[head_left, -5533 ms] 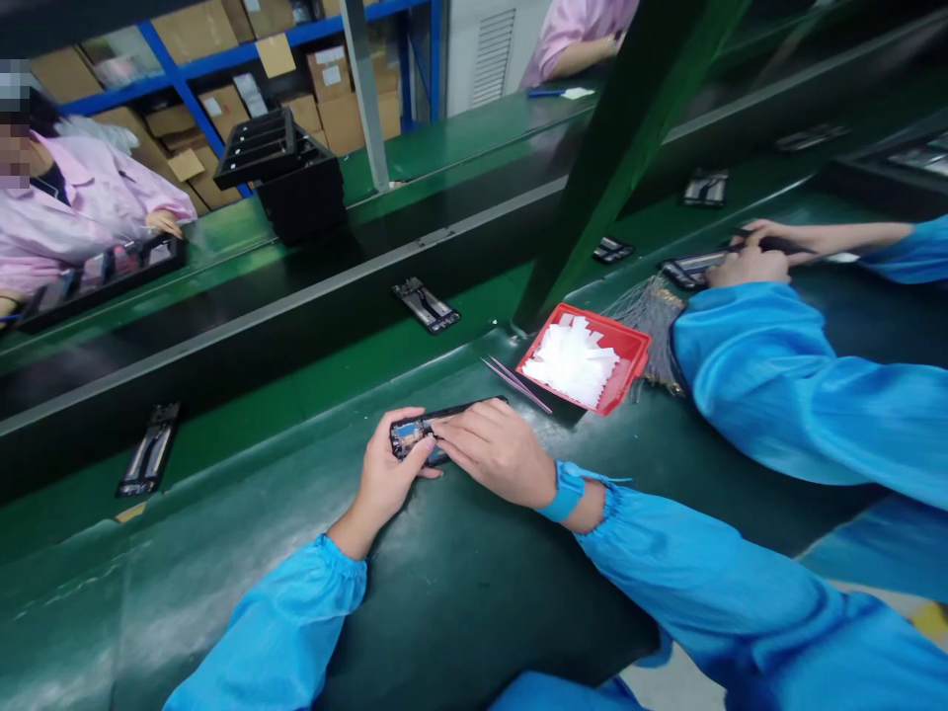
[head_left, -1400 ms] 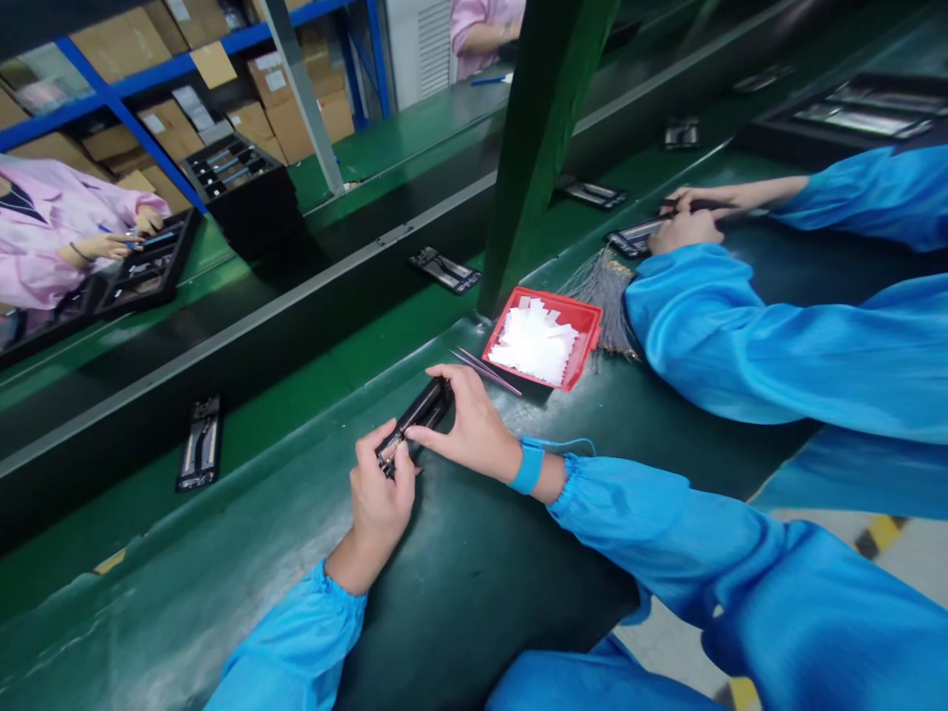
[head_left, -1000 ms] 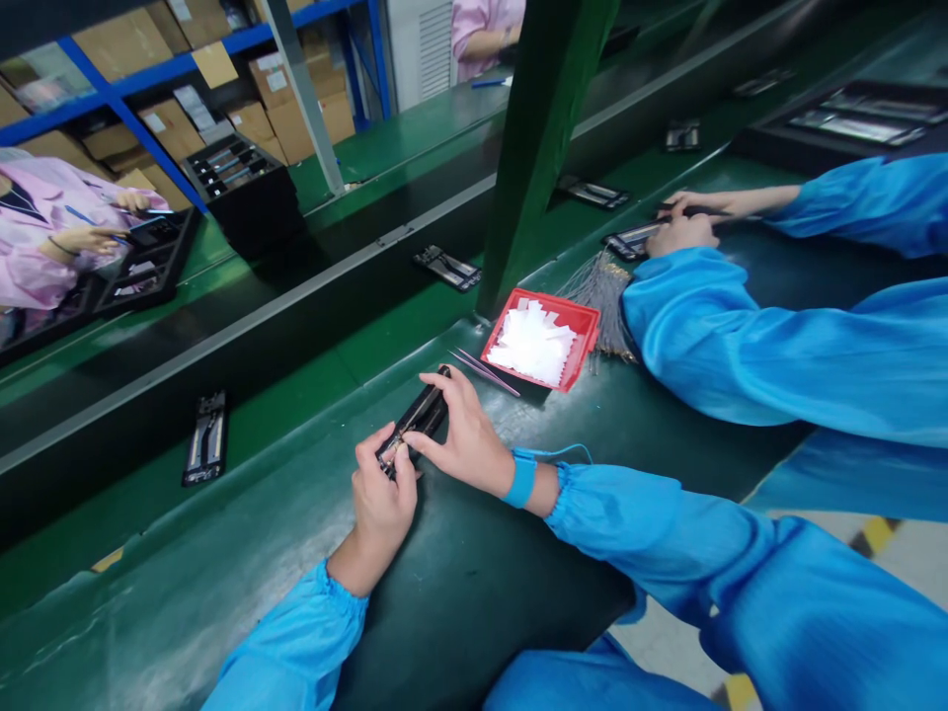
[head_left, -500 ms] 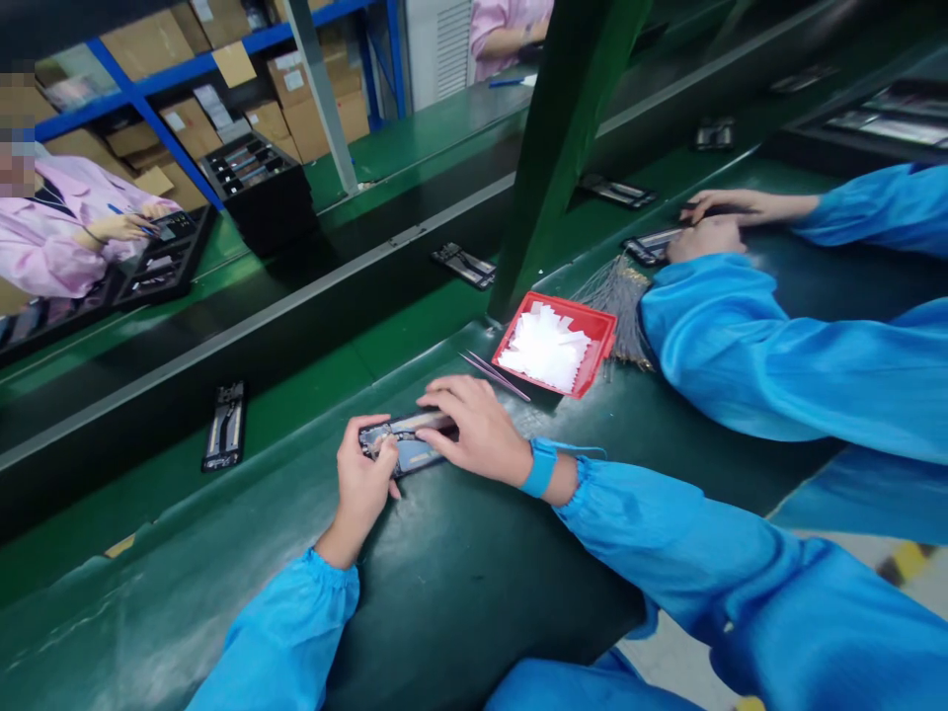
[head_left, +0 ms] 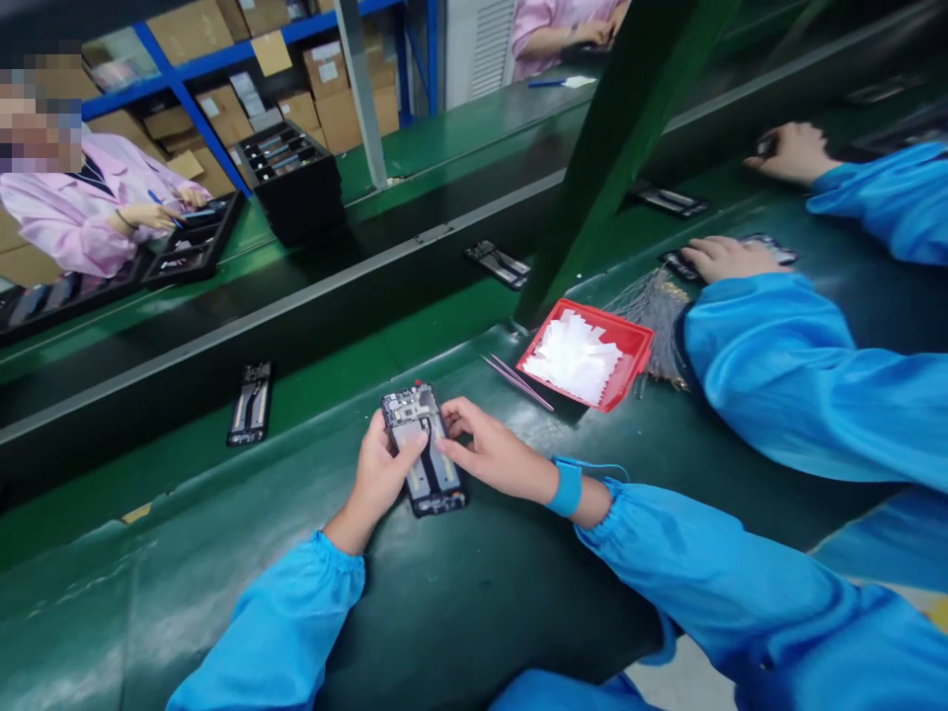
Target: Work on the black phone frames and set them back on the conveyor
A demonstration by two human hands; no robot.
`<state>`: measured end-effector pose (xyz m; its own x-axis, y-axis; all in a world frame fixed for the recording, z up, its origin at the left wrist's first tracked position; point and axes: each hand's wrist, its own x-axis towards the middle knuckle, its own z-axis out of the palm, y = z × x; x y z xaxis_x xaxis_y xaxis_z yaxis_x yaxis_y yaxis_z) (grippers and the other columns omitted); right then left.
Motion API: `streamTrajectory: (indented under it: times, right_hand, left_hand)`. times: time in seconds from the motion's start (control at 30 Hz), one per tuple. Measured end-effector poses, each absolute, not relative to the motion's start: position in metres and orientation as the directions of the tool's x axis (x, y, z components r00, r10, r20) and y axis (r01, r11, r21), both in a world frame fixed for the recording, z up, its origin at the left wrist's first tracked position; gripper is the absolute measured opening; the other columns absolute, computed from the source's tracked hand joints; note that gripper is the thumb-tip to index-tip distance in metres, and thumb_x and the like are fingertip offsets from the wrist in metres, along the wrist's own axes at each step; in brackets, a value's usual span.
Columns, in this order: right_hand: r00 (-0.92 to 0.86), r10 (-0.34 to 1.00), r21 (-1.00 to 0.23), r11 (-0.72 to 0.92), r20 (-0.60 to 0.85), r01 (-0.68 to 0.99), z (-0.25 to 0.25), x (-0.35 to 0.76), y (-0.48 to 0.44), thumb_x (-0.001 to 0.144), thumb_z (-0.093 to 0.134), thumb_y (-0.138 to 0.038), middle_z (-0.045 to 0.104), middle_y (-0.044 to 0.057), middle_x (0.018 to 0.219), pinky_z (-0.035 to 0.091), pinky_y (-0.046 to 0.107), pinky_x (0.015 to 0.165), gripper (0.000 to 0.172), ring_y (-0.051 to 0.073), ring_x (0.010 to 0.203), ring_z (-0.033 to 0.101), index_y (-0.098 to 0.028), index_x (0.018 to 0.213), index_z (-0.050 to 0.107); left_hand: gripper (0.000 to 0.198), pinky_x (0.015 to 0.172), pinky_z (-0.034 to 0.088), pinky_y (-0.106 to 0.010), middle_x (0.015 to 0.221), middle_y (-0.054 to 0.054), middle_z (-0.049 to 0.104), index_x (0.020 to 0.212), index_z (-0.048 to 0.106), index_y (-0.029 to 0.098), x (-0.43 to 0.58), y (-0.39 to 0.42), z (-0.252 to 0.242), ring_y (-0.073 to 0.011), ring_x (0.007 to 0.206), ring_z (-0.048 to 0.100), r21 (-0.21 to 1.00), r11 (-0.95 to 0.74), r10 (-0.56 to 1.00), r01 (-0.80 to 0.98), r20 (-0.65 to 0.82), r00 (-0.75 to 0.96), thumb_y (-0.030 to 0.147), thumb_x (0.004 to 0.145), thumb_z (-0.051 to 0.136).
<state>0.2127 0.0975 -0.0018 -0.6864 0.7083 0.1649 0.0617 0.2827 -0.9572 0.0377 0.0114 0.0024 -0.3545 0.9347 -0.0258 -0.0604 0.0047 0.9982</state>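
An opened phone body (head_left: 436,474) with bare circuit parts at its top end is upright lengthwise before me, just over the green mat (head_left: 296,533). My left hand (head_left: 381,469) grips its left edge, the thumb lying across the inner face. At the right edge my right hand (head_left: 485,449) closes on it too, thumb on the face and fingers at the side. A blue strap circles my right wrist. Tweezers (head_left: 518,382) lie beyond my right hand, beside a red tray (head_left: 638,341) of white paper strips (head_left: 574,355).
Other phone bodies (head_left: 250,403) lie along the green line, with another phone body (head_left: 498,264) by the slanted green post (head_left: 585,197). Thin cables (head_left: 659,321) bunch beside the tray. A co-worker's blue sleeves (head_left: 815,365) reach in at right. Across stand stacked black trays (head_left: 296,188).
The phone body has turned from lying sideways to pointing away from me, both hands turning with it. The co-worker's far hand at right has moved away from the near one.
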Motion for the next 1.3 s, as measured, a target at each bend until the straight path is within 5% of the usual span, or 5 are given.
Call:
streamTrajectory:
  times: [0.1,0.23,0.63,1.1,1.3]
  right_hand:
    - [-0.710,0.690,-0.985,0.169,0.144,-0.036,-0.005,0.211,0.096,0.096,0.067,-0.043,0.068,0.009,0.117,0.063,0.039,0.082,0.042,0.025,0.105,0.069,-0.022,0.130,0.052]
    - [-0.704,0.702,-0.994,0.081,0.110,-0.075,-0.002,0.211,0.094,0.099,0.065,-0.049,0.069,0.005,0.102,0.061,0.040,0.087,0.032,0.024,0.096,0.069,-0.021,0.112,0.057]
    - [-0.783,0.597,-0.973,-0.015,0.176,-0.230,0.011,0.210,0.094,0.098,0.065,-0.042,0.068,0.010,0.124,0.050,0.048,0.112,0.039,0.026,0.118,0.066,-0.022,0.130,0.055]
    - [-0.763,0.638,-0.974,-0.089,0.103,-0.206,0.013,0.211,0.091,0.092,0.070,-0.044,0.070,0.007,0.115,0.056,0.044,0.102,0.040,0.025,0.107,0.069,-0.021,0.123,0.059]
    - [-0.735,0.671,-0.959,-0.133,0.099,-0.251,0.014,0.210,0.086,0.091,0.069,-0.037,0.072,0.003,0.103,0.057,0.038,0.091,0.025,0.022,0.095,0.070,-0.021,0.107,0.059]
  left_hand:
    - [0.050,0.096,0.056,-0.036,0.116,-0.008,0.073,0.122,0.060,0.019,0.049,0.007,0.001,-0.0212,0.104,0.071,0.998,0.026,0.936,0.064,-0.002,-0.351,0.045,0.084,0.079]
    - [0.041,0.094,0.055,-0.035,0.113,-0.008,0.073,0.120,0.061,0.019,0.059,0.002,0.006,-0.0213,0.103,0.070,0.993,0.031,0.953,0.114,0.005,-0.303,0.042,0.088,0.074]
    - [0.038,0.089,0.056,-0.032,0.107,-0.005,0.074,0.117,0.062,0.020,0.057,0.003,0.009,-0.0195,0.097,0.070,1.000,0.013,0.932,0.019,-0.005,-0.362,0.038,0.085,0.073]
    - [0.029,0.081,0.056,-0.029,0.098,-0.003,0.074,0.109,0.063,0.020,0.064,0.002,0.016,-0.0178,0.087,0.070,0.987,-0.009,0.913,0.158,0.073,-0.400,0.034,0.086,0.070]
    - [0.025,0.075,0.053,-0.026,0.089,0.000,0.072,0.102,0.063,0.020,0.070,0.003,0.020,-0.0154,0.078,0.066,0.989,0.008,0.893,0.148,0.059,-0.445,0.031,0.082,0.072]
